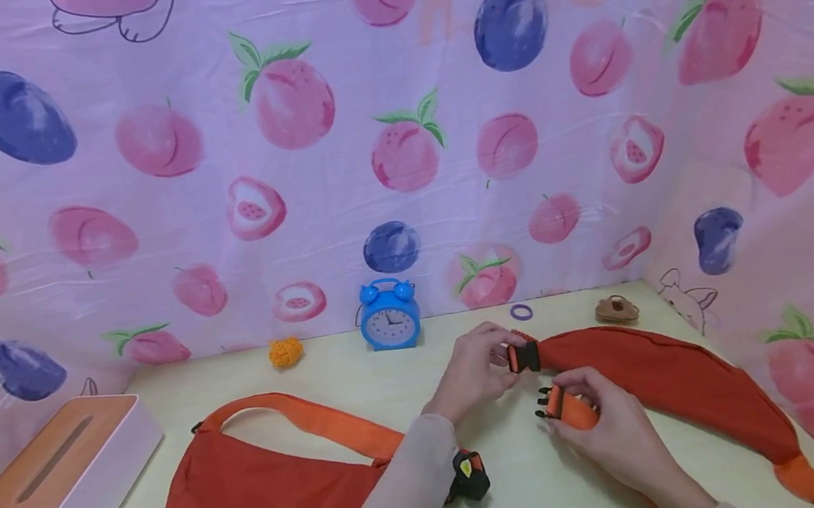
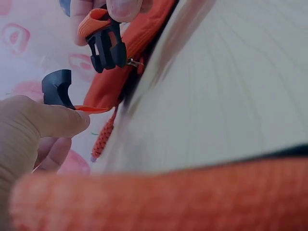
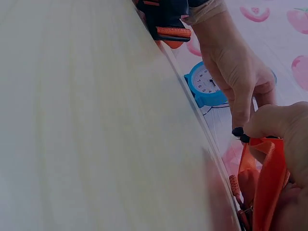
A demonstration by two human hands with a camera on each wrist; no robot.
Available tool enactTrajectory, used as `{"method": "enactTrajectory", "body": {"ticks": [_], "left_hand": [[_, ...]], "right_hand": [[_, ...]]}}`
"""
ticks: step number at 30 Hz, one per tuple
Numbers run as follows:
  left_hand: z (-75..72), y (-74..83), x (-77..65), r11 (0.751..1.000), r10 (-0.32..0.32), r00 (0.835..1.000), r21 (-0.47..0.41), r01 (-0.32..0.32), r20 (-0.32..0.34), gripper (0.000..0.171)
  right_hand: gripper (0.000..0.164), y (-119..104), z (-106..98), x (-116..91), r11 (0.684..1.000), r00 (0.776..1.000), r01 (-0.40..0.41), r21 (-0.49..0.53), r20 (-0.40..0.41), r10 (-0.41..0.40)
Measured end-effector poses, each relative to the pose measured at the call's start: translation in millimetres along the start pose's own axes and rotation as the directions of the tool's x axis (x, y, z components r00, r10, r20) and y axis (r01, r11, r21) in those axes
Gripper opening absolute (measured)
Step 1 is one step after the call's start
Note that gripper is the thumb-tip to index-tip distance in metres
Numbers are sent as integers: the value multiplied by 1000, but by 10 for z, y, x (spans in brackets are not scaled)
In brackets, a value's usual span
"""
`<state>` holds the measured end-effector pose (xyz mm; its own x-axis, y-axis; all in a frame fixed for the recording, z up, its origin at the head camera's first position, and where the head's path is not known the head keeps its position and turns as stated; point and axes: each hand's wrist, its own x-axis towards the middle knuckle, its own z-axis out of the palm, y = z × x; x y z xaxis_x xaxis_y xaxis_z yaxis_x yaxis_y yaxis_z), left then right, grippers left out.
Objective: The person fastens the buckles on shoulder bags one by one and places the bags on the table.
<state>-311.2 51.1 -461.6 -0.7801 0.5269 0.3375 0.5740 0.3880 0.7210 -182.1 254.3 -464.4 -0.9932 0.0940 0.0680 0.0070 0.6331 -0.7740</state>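
Observation:
In the head view my left hand [image 1: 473, 373] pinches the black socket half of a side-release buckle [image 1: 529, 356] at the near end of a rust-red waist bag [image 1: 657, 368]. The left wrist view shows this socket half [image 2: 57, 89] with orange webbing behind it. Just right of it and lower, my right hand [image 1: 613, 424] grips the pronged buckle half [image 1: 546, 402] by its orange strap [image 1: 578, 411]. Its prongs point left, and a gap separates the two halves. A red cord zipper pull [image 2: 103, 140] hangs from the bag.
Another rust-red bag [image 1: 275, 483] lies at left, beside a white tissue box [image 1: 97, 493] with a wooden lid. Along the back stand a blue alarm clock [image 1: 390, 322], an orange knobbly ball [image 1: 286, 352], a purple ring [image 1: 521, 311] and a small brown object [image 1: 616, 310].

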Motion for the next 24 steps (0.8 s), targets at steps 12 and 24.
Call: {"method": "enactTrajectory", "body": {"ticks": [12, 24], "left_hand": [[-201, 74, -243, 1000, -14, 999, -24, 13, -32, 49], [-218, 59, -349, 993, 24, 1000, -119, -24, -5, 53]], "right_hand": [[60, 17, -52, -11, 993, 990, 84, 77, -122, -74], [58, 57, -37, -63, 962, 949, 243, 128, -238, -208]]}}
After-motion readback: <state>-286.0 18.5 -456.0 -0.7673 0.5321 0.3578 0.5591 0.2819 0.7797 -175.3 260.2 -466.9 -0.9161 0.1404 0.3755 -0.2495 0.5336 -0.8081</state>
